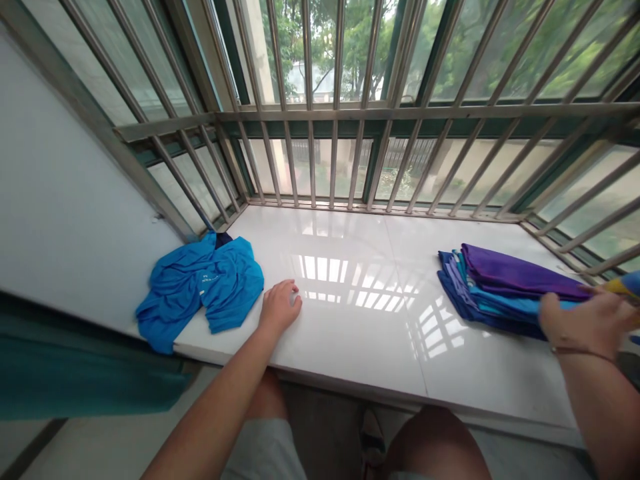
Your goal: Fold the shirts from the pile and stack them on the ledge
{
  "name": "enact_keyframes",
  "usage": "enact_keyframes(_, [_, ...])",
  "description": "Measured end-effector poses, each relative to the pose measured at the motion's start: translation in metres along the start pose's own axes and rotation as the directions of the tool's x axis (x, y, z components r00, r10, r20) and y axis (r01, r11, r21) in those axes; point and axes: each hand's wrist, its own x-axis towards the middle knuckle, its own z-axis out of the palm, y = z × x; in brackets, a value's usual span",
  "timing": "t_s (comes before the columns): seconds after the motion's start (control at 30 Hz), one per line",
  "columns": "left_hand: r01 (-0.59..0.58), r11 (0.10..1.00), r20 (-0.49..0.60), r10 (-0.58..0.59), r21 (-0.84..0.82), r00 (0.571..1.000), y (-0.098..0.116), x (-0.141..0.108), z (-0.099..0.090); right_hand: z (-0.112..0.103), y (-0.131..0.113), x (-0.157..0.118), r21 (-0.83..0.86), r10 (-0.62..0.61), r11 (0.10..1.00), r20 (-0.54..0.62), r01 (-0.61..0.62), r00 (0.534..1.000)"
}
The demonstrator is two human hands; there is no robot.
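A crumpled bright blue garment (205, 287) lies at the left of the white sill. Just right of it my left hand (281, 307) rests on the sill, fingers curled loosely and apart, holding nothing. Toward the right end is a stack of folded clothes (515, 293), purple on top with blue and lilac layers beneath. My right hand (590, 323) is at the stack's right end, partly blurred. Beside its fingers is a yellow and blue item (625, 285) at the frame's edge; whether the fingers grip it is unclear.
Metal window bars (360, 115) rise behind the glossy white sill (350, 347), with a pale wall (65, 180) on the left. A teal cloth (85, 377) hangs at the lower left. My legs are below the sill's front edge.
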Motion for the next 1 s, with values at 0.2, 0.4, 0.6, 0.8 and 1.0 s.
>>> enact_keyframes(0.2, [-0.006, 1.000, -0.001, 0.006, 0.016, 1.000, -0.001, 0.000, 0.003, -0.042, -0.110, -0.178, 0.229, -0.353, 0.932, 0.392, 0.282, 0.850])
enact_keyframes(0.4, [0.269, 0.963, -0.348, -0.255, -0.010, 0.902, -0.008, 0.002, 0.010, -0.065, -0.146, -0.235, 0.272, -0.336, 0.934, 0.450, 0.232, 0.827])
enact_keyframes(0.6, [0.391, 0.869, -0.449, -0.492, -0.303, 0.746, -0.026, 0.008, 0.008, -0.064, -0.144, -0.224, 0.289, -0.331, 0.931, 0.417, 0.222, 0.846])
enact_keyframes(0.8, [0.456, 0.873, -0.325, -0.488, -0.174, 0.810, -0.029, 0.015, 0.003, -0.067, -0.147, -0.225, 0.283, -0.321, 0.936, 0.436, 0.210, 0.841])
enact_keyframes(1.0, [0.305, 0.930, -0.236, -0.350, -0.205, 0.907, -0.016, 0.008, -0.004, -0.068, -0.148, -0.223, 0.316, -0.311, 0.932, 0.437, 0.180, 0.844])
